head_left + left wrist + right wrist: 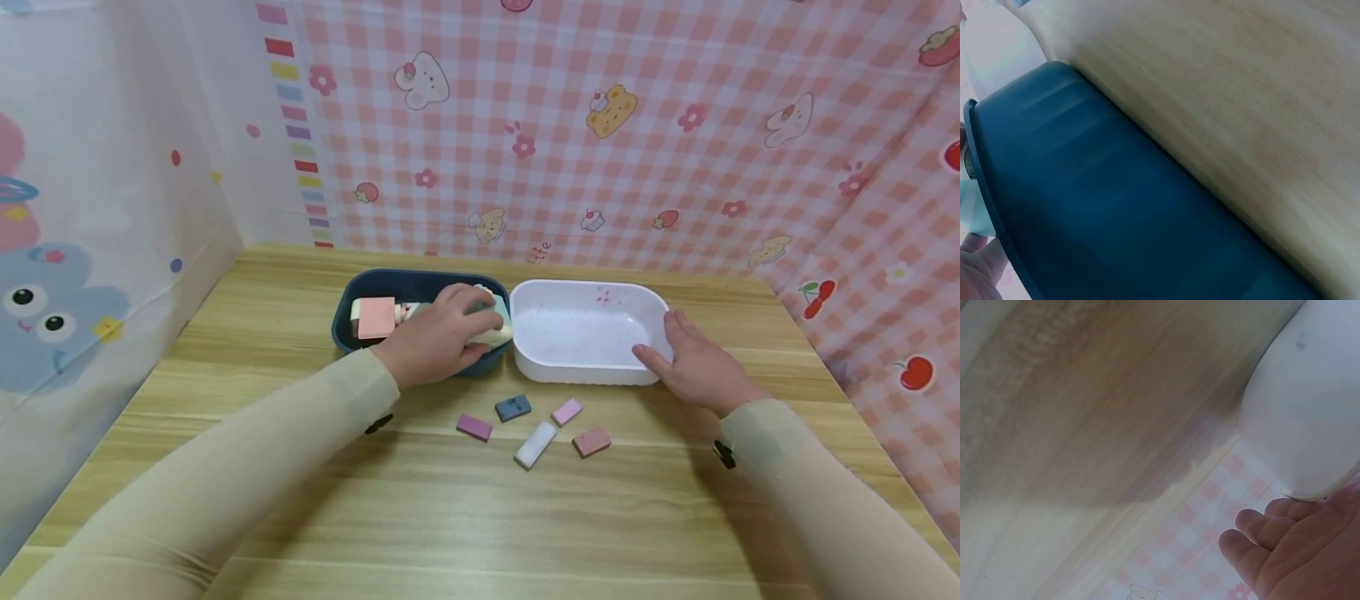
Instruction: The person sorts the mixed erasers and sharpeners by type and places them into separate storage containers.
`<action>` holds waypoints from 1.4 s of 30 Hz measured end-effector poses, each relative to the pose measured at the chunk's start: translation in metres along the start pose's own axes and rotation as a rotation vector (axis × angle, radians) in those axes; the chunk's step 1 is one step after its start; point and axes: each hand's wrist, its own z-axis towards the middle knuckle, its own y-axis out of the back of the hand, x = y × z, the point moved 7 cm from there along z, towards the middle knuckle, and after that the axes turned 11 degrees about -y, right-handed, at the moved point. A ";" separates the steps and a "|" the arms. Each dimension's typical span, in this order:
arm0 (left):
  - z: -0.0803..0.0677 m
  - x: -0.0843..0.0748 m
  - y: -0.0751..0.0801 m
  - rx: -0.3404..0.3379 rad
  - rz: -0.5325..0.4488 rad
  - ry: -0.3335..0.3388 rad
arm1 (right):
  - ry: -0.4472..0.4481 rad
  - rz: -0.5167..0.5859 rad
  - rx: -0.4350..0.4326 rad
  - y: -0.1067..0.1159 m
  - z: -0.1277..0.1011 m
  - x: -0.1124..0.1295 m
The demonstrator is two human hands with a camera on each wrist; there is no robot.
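A person's left grip closes its fingers over a mint-and-cream piece at the right end of a dark blue tub. Inside that tub, left of the grip, sits a pink-topped block. The right grip, its fingers extended rather than curled, rests against the right end of a white tub, thumb at the rim. The white tub lies between the two grips, its left end just beside the blue one. On the wood-grain counter, nearer the wearer than either grip and between them, five small blocks lie scattered: magenta, dark gray, light pink, white and dusty pink. Beyond both grips hangs a pink checkered cloth printed with flowers, strawberries and cartoon animals.
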 end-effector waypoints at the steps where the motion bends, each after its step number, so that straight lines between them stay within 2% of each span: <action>1: 0.000 0.000 0.000 -0.004 -0.005 0.001 | 0.000 0.000 0.000 0.000 0.000 0.000; 9: -0.005 -0.001 0.008 -0.075 -0.002 -0.007 | 0.005 0.002 -0.004 -0.001 0.002 0.000; 15: -0.005 0.000 0.007 -0.111 -0.061 0.022 | 0.005 0.005 -0.001 0.000 0.001 -0.001; 26: -0.005 0.001 0.005 -0.101 -0.101 0.077 | 0.006 0.006 0.000 -0.001 0.001 0.000; 31: -0.005 0.002 0.006 -0.123 -0.105 0.083 | 0.006 0.002 0.000 -0.001 0.001 -0.001; 38: -0.009 0.009 0.003 -0.149 -0.223 0.162 | -0.001 0.004 0.003 -0.001 0.002 -0.002; 42: -0.010 0.010 0.003 -0.147 -0.246 0.172 | -0.002 0.004 0.005 -0.001 0.002 -0.002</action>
